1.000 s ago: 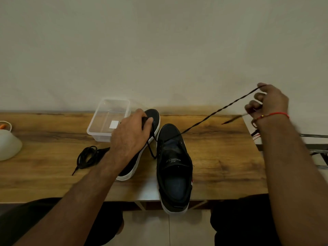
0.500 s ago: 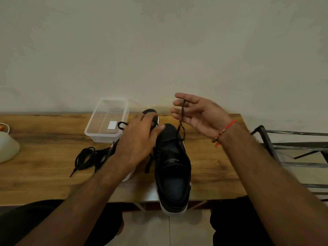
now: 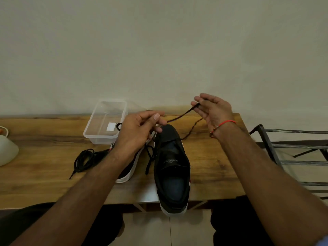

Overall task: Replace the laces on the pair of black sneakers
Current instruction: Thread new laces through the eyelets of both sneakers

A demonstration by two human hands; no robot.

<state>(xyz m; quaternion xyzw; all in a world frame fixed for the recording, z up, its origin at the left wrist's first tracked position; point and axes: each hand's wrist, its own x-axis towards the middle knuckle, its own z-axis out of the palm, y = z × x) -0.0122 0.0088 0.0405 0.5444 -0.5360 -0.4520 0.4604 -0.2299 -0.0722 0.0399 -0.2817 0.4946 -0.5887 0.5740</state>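
Two black sneakers with white soles stand on the wooden counter [image 3: 209,162], toes toward the wall. The right sneaker [image 3: 173,167] sits near the front edge with its heel overhanging it, its opening facing up and its eyelets mostly unlaced. The left sneaker [image 3: 132,164] lies just beside it, largely covered by the left forearm. The left hand [image 3: 140,132] hovers over the toes of the shoes, thumb and fingers curled and pinching a dark lace [image 3: 179,118]. That lace runs up and to the right to the right hand [image 3: 213,110], which is raised above the back of the counter, palm turned inward, with its fingertips nipping the lace near its end; the other fingers are loosely extended. A second stretch of lace drops from the right hand to the right sneaker's toe area. A red thread bracelet [image 3: 224,124] circles the right wrist. A loose black lace [image 3: 84,159] lies coiled on the counter left of the shoes. Behind it stands a clear plastic tub [image 3: 106,121], and a white rounded object [image 3: 7,150] sits at the far left. A metal rack [image 3: 291,153] stands to the right of the counter.
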